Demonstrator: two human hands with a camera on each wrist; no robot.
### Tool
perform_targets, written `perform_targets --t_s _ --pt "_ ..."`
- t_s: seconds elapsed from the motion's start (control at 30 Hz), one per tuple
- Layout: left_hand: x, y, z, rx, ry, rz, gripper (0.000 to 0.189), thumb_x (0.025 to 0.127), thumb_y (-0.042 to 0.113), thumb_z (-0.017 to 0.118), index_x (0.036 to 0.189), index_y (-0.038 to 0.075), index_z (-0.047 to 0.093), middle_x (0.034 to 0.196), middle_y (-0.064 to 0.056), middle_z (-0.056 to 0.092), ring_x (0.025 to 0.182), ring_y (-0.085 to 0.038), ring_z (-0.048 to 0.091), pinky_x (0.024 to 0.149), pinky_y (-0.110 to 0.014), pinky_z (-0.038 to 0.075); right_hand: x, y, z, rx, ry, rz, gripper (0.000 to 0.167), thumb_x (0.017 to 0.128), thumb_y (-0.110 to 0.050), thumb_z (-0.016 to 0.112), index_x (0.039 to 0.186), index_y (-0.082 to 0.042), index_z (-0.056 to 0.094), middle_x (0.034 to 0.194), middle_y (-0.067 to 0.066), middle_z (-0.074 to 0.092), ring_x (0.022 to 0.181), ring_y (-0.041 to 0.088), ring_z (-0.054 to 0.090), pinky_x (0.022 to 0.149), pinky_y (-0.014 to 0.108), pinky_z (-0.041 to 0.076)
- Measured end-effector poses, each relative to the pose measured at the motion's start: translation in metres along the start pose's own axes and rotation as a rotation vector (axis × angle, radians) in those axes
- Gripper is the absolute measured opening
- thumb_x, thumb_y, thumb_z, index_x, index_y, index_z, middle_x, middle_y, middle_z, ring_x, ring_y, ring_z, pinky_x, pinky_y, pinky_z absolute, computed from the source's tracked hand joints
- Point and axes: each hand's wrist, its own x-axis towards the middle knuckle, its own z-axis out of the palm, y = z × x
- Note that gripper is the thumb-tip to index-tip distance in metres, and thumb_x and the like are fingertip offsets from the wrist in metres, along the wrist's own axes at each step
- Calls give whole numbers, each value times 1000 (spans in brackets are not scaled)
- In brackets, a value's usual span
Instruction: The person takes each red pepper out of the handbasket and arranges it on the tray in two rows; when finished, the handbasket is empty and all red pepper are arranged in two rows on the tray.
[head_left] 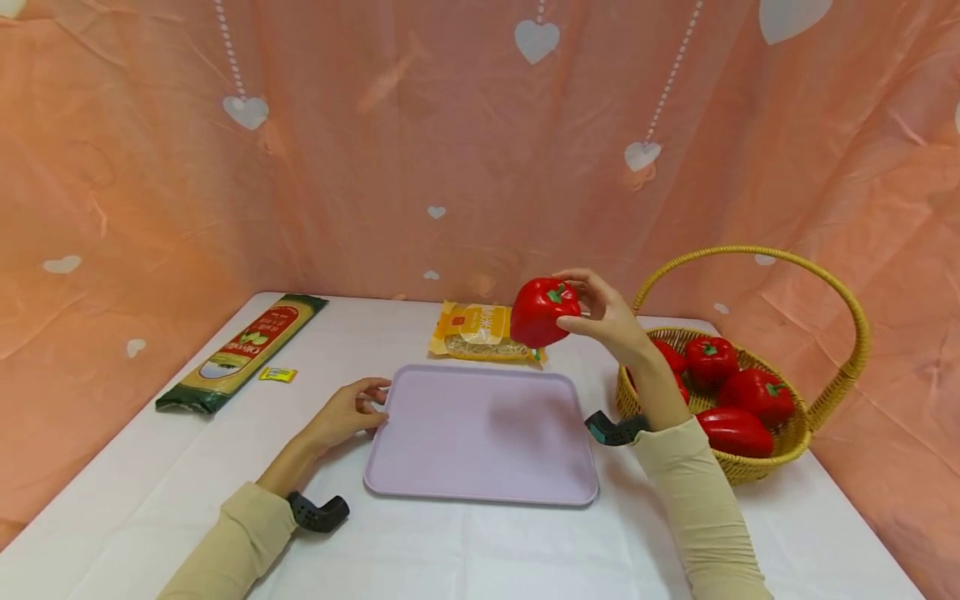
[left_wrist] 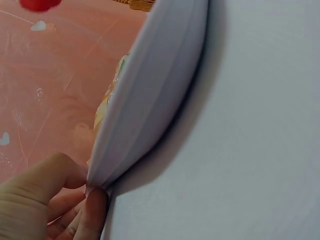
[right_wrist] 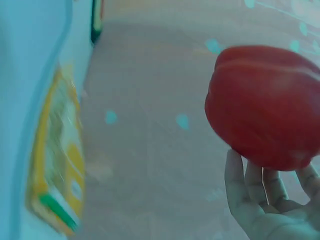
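Note:
My right hand grips a red bell pepper by its stem side, thumb below and fingers over the top, raised above the far right part of a lilac tray. In the right wrist view the pepper rests against the fingertips. My left hand pinches the tray's left rim between thumb and fingers, and the left wrist view shows the thumb on top of the tray edge. Beside my right forearm stands a wicker basket holding several red peppers.
A yellow bag of grain lies behind the tray. To the left are a long green and gold noodle packet and a small yellow wrapped packet. The basket's tall handle arches up at the right. A pink curtain hangs behind the table.

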Motion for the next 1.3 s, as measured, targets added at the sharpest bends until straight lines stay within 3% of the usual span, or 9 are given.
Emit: perform_targets --t_s 0.13,0.33,0.73,1.03,1.3 --pt "1 -2 1 -6 4 1 56 81 0 64 132 -4 42 110 -20 52 73 -15 56 64 -25 49 16 15 27 -6 10 50 54 80 1 63 130 -2 44 123 12 50 108 25 49 78 29 52" --pt "0 -3 1 -11 3 3 57 81 0 64 133 -3 42 107 -18 52 75 -17 55 63 -24 49 31 36 58 19 11 127 54 81 -3 63 131 -5 44 128 16 47 113 29 46 79 33 52" --pt "0 -3 1 7 18 -20 58 81 2 65 134 0 43 105 -15 53 77 -18 53 63 -23 47 45 66 98 -15 -1 272 54 80 -15 68 129 -11 47 129 10 47 118 30 43 82 37 51" --pt "0 -1 2 -7 17 -18 57 82 3 65 134 0 42 104 -16 53 75 -18 55 65 -24 49 47 84 124 -118 -47 363 53 81 -23 70 128 -14 50 127 9 50 115 27 47 87 37 49" --pt "0 -3 1 -17 13 -12 57 82 2 65 134 -1 42 103 -15 53 75 -19 55 65 -23 50 46 98 139 -160 -70 321 55 81 -24 71 130 -13 50 126 10 53 114 26 50 94 39 44"
